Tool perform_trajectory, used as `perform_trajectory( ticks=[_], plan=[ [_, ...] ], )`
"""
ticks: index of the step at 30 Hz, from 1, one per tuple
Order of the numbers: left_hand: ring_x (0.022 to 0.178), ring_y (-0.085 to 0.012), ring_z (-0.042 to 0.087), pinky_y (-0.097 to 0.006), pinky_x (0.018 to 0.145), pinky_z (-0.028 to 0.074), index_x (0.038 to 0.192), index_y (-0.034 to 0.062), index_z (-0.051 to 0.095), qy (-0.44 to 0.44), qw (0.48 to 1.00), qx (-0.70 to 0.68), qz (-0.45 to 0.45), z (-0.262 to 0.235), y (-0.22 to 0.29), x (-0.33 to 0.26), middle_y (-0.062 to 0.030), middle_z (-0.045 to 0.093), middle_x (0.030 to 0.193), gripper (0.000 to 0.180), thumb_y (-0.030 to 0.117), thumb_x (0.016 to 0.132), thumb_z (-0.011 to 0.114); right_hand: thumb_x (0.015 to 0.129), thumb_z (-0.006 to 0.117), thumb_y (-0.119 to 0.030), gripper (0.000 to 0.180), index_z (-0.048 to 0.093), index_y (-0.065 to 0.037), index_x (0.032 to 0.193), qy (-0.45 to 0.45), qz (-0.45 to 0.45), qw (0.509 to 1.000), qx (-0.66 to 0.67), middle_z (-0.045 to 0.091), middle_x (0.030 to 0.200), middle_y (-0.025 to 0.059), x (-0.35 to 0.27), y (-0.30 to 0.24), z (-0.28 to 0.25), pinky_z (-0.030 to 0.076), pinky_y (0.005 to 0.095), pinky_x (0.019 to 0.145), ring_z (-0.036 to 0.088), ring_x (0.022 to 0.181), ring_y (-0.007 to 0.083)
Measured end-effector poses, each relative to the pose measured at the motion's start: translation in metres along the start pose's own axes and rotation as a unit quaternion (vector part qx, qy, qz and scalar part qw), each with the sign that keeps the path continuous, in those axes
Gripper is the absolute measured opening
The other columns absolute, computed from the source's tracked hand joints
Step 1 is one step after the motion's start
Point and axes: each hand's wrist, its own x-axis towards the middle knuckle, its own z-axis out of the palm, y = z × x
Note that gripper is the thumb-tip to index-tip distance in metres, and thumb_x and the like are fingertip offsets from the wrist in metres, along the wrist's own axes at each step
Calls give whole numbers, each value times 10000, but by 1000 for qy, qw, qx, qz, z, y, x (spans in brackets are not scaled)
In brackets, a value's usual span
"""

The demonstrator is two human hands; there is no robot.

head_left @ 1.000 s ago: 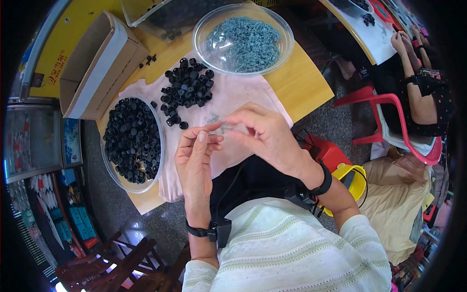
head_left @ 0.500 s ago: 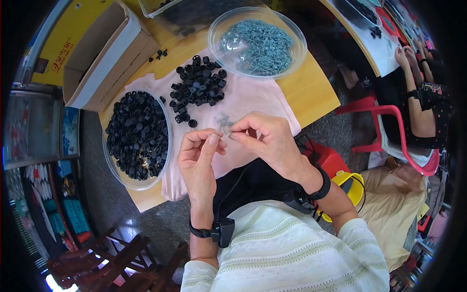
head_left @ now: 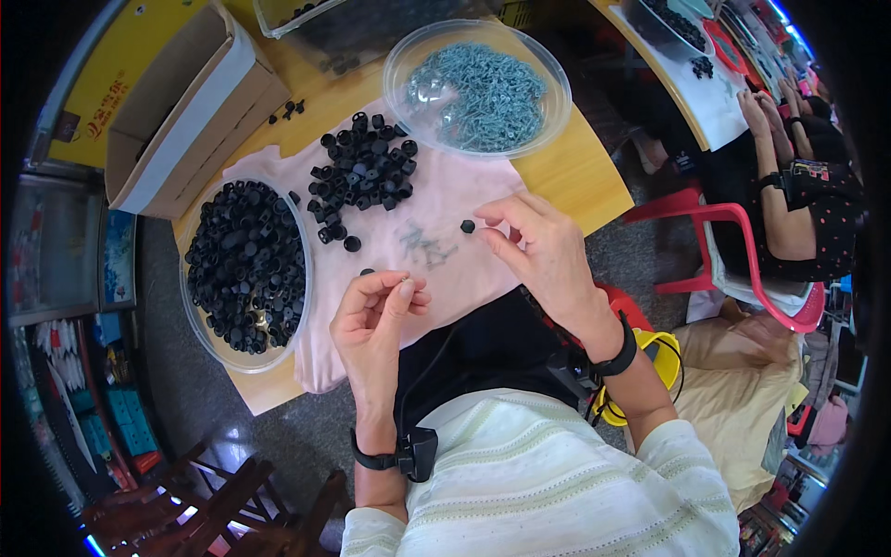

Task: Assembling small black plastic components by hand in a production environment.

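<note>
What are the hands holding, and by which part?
The right hand pinches a small black cap by its sides at the fingertips. The left hand pinches something too small to identify.

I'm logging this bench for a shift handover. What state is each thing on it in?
Clear bowl of black caps: nearly full.
Clear bowl of grey screws: part full.
Loose cap pile: heaped on pink cloth.
Cardboard box: open.
Left hand: pinching something small.
Right hand: pinching one black cap.
</note>
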Motion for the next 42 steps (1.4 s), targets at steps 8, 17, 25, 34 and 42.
perform_trajectory(
  ticks=[8,17,25,34,42],
  plan=[
    [757,-140,649,-246,721,525,1003,-35,608,-5,999,38,-13,10,3,-5,-124,683,906,118,20,900,624,776,656,-41,156,620,-63,926,-45,-54,996,-52,607,852,97,7,0,0,500,383,656,621,784,311],
    [760,-141,653,-252,727,531,987,-35,609,-15,1000,19,-6,15,4,-8,-123,684,907,101,12,899,624,777,662,-45,146,640,-43,922,-47,-131,985,-102,616,820,98,10,6,-3,508,366,640,632,756,265],
    [787,-108,630,-212,705,499,1018,-39,639,-35,997,47,42,25,24,-14,-61,648,902,138,-39,880,633,893,656,-98,254,642,24,1116,-203,244,760,567,683,935,80,-6,-1,-15,514,184,582,613,733,77],
    [741,-93,603,-204,670,472,975,-24,664,-23,973,177,148,26,27,-17,-56,637,900,141,-62,840,660,895,657,-104,243,641,5,1112,-231,292,656,657,658,913,51,-14,-4,-6,488,166,545,590,754,59],
    [704,-145,614,-261,642,500,940,-5,665,-12,920,314,235,30,36,-23,-83,646,856,198,-83,760,692,889,670,-119,230,653,-9,1091,-236,305,678,626,647,895,24,-18,-10,-5,463,152,530,568,736,41]
  ],
)
